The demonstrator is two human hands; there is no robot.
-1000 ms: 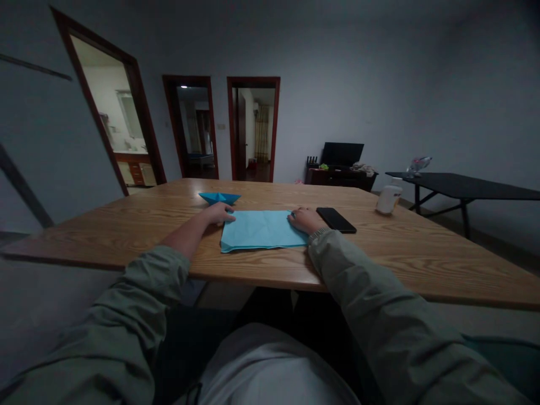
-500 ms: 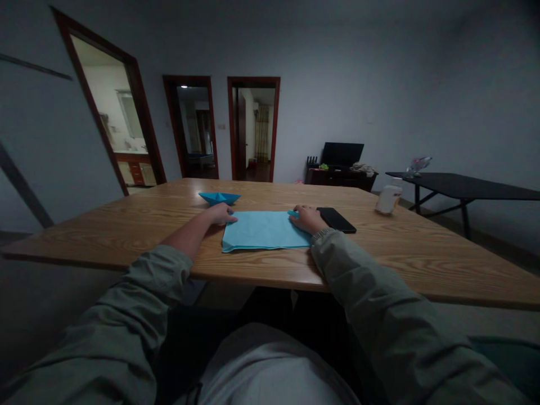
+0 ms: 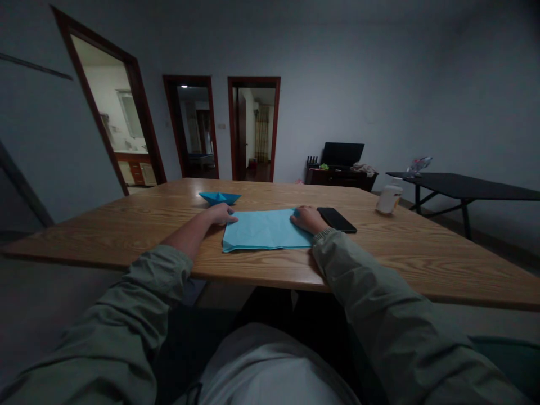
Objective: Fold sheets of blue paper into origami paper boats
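Observation:
A light-blue sheet of paper (image 3: 265, 229), folded into layers, lies on the wooden table in front of me. Its near edge shows a slight gap between the layers. My left hand (image 3: 220, 214) grips the paper's far left corner, thumb at the edge and fingers partly hidden. At the far right corner, my right hand (image 3: 309, 219) has its curled fingers closed on the paper's edge. Just beyond my left hand sits a darker blue folded paper boat (image 3: 220, 198). A black phone (image 3: 336, 220) lies flat right beside my right hand.
A whitish plastic bottle (image 3: 389, 197) stands on the right part of the wooden table (image 3: 400, 247). Behind it, a black folding table (image 3: 464, 184) holds a clear, shiny item. A dark screen (image 3: 342, 154) rests on a low cabinet by the far wall.
A small bit of paper that stuck up by my right fingers now lies down, and that hand has shifted slightly. The left hand looks still.

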